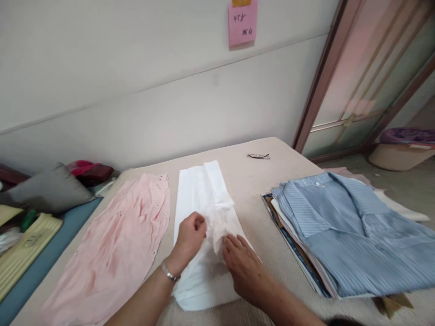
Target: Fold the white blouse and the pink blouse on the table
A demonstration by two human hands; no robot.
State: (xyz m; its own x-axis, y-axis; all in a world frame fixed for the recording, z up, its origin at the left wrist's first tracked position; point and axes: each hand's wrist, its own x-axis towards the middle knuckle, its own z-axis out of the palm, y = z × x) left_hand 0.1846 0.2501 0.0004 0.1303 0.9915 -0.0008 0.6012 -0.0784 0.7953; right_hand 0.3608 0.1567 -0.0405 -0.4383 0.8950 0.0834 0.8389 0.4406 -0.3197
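Note:
A long white garment (199,192) lies folded into a narrow strip in the middle of the bed. Near its centre a thin, sheer part of the white cloth (222,206) is bunched up between my two hands. My left hand (190,233) is closed in a pinch at the left side of this bunch. On the right side, my right hand (243,265) has its bent fingers on the bunch, gripping its edge; the thumb is hidden. To the left, a pink garment (118,244) with small eyelets along its edge is spread out.
On the right, a striped blue shirt (350,217) tops a stack of folded clothes. Eyeglasses (258,156) rest near the bed's (272,170) far edge. A grey cushion (47,190) is at left. A pink note (243,25) hangs on the wall; a bin (399,156) stands beyond.

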